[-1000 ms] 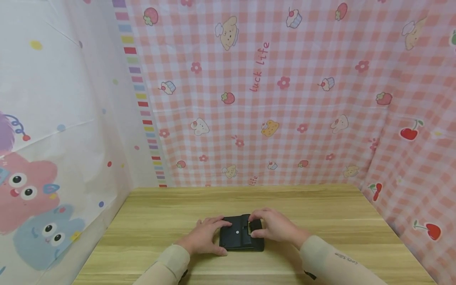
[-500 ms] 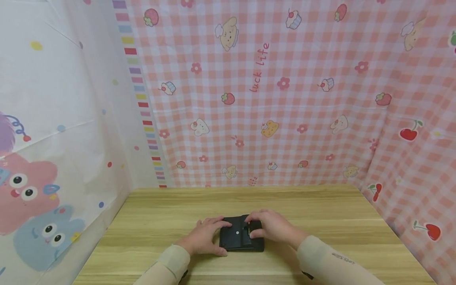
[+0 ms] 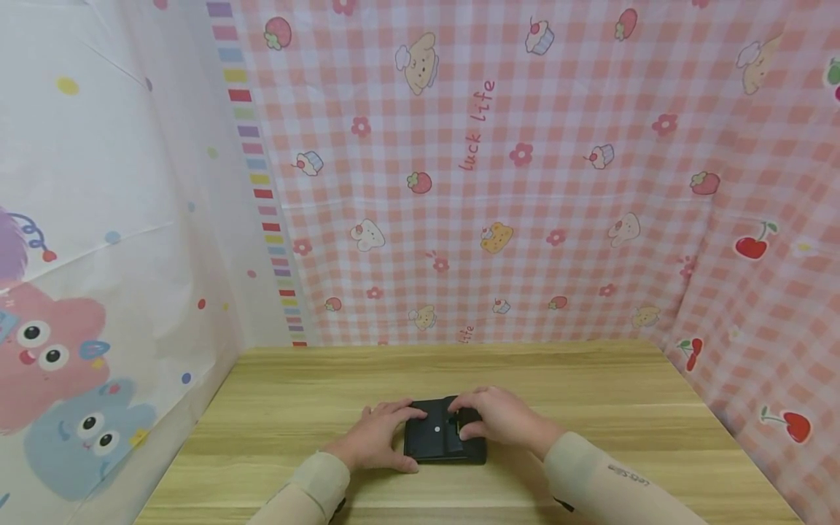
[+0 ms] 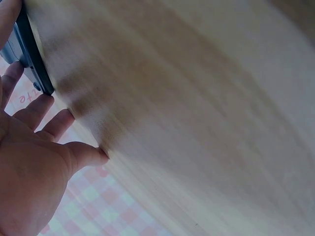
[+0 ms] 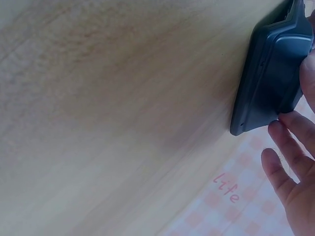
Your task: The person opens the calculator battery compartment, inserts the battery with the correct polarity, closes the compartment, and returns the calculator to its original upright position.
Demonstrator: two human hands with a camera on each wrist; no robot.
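Note:
A flat black device point(image 3: 429, 441) with a raised section and a small white dot lies on the wooden table. My left hand point(image 3: 376, 435) rests at its left end, fingers spread, the index finger on top and the thumb by the near edge. In the left wrist view the outer fingers point(image 4: 59, 124) rest on the tabletop. Over the raised section, my right hand point(image 3: 502, 419) pinches a small dark piece point(image 3: 469, 418) between thumb and index finger. The hand hides most of that piece. In the right wrist view, fingertips point(image 5: 276, 129) stand close to the device's raised side.
The wooden tabletop point(image 3: 315, 386) surrounds the device. A pink checked cloth point(image 3: 453, 277) hangs behind the table's far edge and along the right. A white printed cloth point(image 3: 164, 255) hangs at the left.
My right hand has shifted slightly left across the raised section. The yellowish edge of the small dark piece, visible earlier, shows less now. My left hand and the device have stayed put.

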